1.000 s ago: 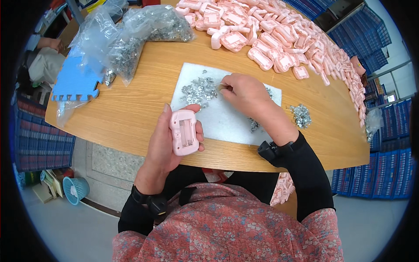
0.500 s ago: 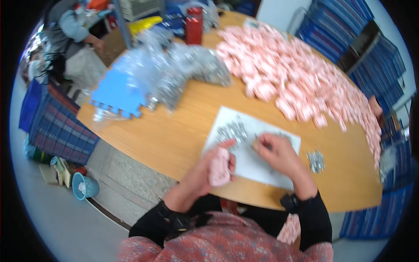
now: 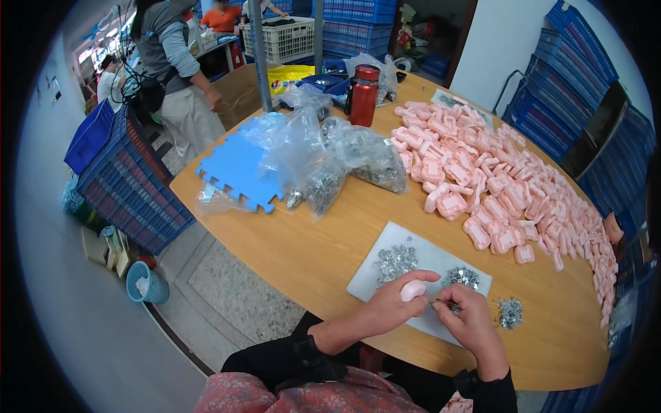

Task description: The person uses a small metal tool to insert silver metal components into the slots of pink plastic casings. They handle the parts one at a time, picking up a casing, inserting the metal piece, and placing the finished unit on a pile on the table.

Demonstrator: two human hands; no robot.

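My left hand (image 3: 387,308) is closed around a pink plastic casing (image 3: 413,290), its forefinger stretched out past the top. Close beside it, my right hand (image 3: 474,327) is pinched, its fingertips near the casing; whatever they hold is too small to name. Both hands are over the near part of a white board (image 3: 428,256). On that board lie a heap of small silvery metal pieces (image 3: 396,263) at the left and a darker metal heap (image 3: 463,277) just beyond my right hand. Another little metal pile (image 3: 510,313) rests on the wood to the right.
Many pink casings (image 3: 482,186) cover the table's (image 3: 310,255) right side. Clear bags of metal parts (image 3: 375,162), a blue foam mat (image 3: 237,165) and a red flask (image 3: 363,96) stand farther back. Blue crates (image 3: 134,182) are stacked left; a person (image 3: 172,69) stands beyond.
The view has tilted up and sharpened. My hands have come closer together, and the casing in my left hand has turned, showing less of itself. The person at the back left stands more fully in view.
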